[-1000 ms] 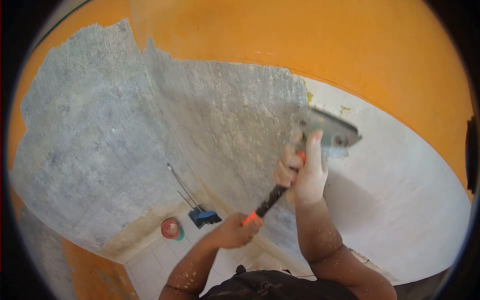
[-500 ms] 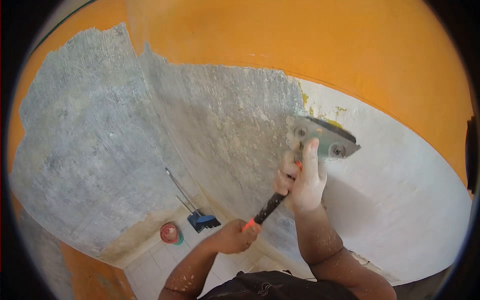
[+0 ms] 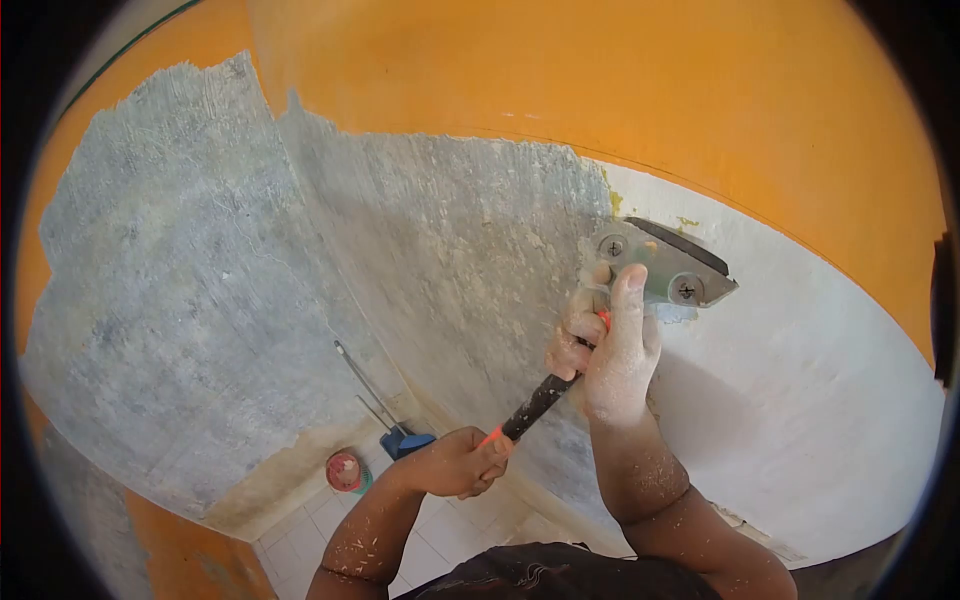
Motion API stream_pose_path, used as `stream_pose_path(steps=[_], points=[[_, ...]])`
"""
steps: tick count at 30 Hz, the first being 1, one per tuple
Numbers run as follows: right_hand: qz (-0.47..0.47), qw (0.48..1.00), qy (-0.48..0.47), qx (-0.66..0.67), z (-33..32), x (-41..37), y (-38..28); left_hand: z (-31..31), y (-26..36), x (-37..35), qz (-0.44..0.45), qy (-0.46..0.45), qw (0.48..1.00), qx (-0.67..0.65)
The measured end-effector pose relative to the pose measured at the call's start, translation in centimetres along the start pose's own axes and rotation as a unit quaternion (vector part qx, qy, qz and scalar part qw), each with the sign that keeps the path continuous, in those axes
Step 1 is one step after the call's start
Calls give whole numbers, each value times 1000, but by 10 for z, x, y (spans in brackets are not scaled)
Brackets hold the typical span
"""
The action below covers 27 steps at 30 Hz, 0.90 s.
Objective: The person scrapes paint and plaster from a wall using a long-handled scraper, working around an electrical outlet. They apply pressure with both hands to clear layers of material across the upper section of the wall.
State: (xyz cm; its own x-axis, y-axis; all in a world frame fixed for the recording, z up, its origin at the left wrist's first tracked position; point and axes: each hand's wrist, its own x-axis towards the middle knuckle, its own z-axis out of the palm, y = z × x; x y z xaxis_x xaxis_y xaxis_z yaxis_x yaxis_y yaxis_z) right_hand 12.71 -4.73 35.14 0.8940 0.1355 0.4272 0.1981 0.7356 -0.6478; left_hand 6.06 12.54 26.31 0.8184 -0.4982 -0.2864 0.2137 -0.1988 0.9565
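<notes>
A long-handled paint scraper (image 3: 540,405) with a black and orange grip slants up across the view. Its wide metal head (image 3: 652,262), with two large screws and a dark blade holder, is against the wall at the border of bare grey plaster (image 3: 470,240) and smooth white coating (image 3: 800,350). My right hand (image 3: 615,345), dusted white, is closed round the upper shaft, thumb pressed along the back of the head. Lower down, my left hand (image 3: 460,462) wraps the end of the handle. Flakes cling to both forearms.
Orange paint (image 3: 620,80) covers the upper wall, above a ragged stripped edge. A second stripped wall (image 3: 190,280) meets it at a corner on the left. On the tiled floor (image 3: 310,525) below are a red and green bucket (image 3: 345,472) and a blue dustpan (image 3: 400,442).
The scraper head has shifted slightly up and to the right along the wall, with my right hand following. My left hand has moved a little up and left, and its arm now overlaps the dustpan.
</notes>
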Motion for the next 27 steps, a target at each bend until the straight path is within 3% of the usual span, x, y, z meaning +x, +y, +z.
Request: stream_pose_path(steps=[3,5,8,11,15,18,21,23,25,27], points=[[7,998,45,-51,-2,-11,4,10,-4,-4,-3,7,1000,23],[12,998,38,-41,-4,-11,2,16,-7,-2,8,-42,998,-38],[5,1000,-7,-20,4,3,-12,9,10,-1,8,-36,999,-14],[14,1000,5,27,5,1,-11,5,11,-3,18,-35,999,6],[39,998,47,-22,-4,-11,2,18,-8,-3,-12,-35,996,-78],[17,999,-18,-29,1,4,-12,9,12,1,13,-15,999,32],[10,1000,-25,9,-1,6,-10,10,18,3,8,27,999,40],[20,1000,-3,3,-7,-4,-8,23,1,6,3,48,999,-4],[19,999,-6,-39,-12,-13,-6,32,-9,7,8,-20,994,-104],[15,999,-11,-43,-9,-8,-11,28,-6,7,5,-21,996,-92]])
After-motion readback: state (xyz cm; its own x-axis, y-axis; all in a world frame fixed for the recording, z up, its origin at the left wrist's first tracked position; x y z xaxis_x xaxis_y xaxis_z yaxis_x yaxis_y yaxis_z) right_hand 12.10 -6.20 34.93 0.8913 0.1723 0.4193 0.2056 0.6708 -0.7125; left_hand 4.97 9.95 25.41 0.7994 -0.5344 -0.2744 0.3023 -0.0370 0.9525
